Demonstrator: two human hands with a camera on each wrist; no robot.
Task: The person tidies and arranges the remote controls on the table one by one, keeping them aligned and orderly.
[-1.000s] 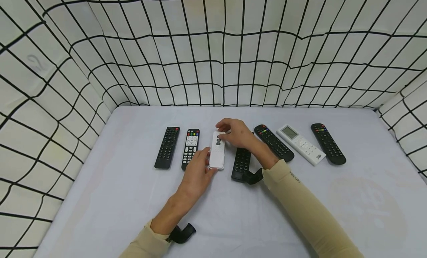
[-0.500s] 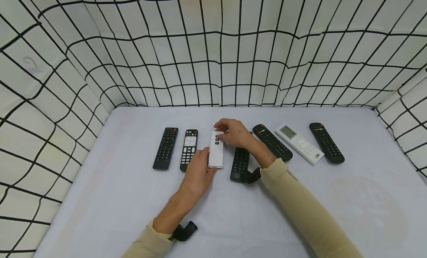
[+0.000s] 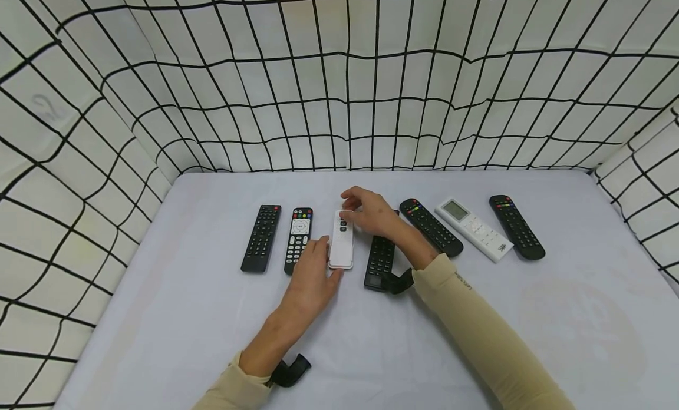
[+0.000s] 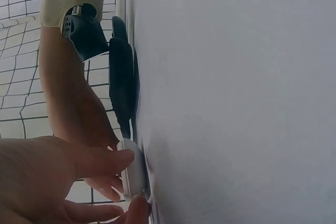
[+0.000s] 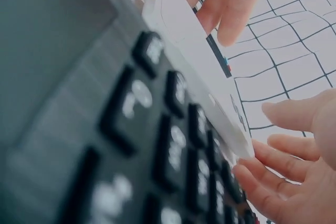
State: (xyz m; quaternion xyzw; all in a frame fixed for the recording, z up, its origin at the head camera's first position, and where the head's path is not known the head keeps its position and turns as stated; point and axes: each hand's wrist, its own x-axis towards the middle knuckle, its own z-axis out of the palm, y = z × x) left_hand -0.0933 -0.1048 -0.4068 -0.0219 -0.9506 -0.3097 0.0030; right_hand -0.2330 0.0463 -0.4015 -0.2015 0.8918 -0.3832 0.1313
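A small white remote (image 3: 341,242) lies on the table (image 3: 212,316) in a row of remotes. My left hand (image 3: 326,257) pinches its near end between a finger and thumb, as the left wrist view shows: left hand (image 4: 128,182), white remote (image 4: 135,174). My right hand (image 3: 350,208) curls over the far end, fingertips on its edge. In the right wrist view the white remote (image 5: 194,51) runs beside a black remote (image 5: 157,145), with my right hand (image 5: 273,150) at the far end. That black remote (image 3: 379,260) lies under my right wrist.
Left of the white remote lie a black remote (image 3: 261,238) and a black-and-white one (image 3: 299,239). To the right lie a black remote (image 3: 431,226), a white remote with a screen (image 3: 473,229) and another black remote (image 3: 516,226). Grid-patterned cloth walls (image 3: 339,92) enclose the table.
Both hands stay on the white remote; only the head view has drifted slightly.
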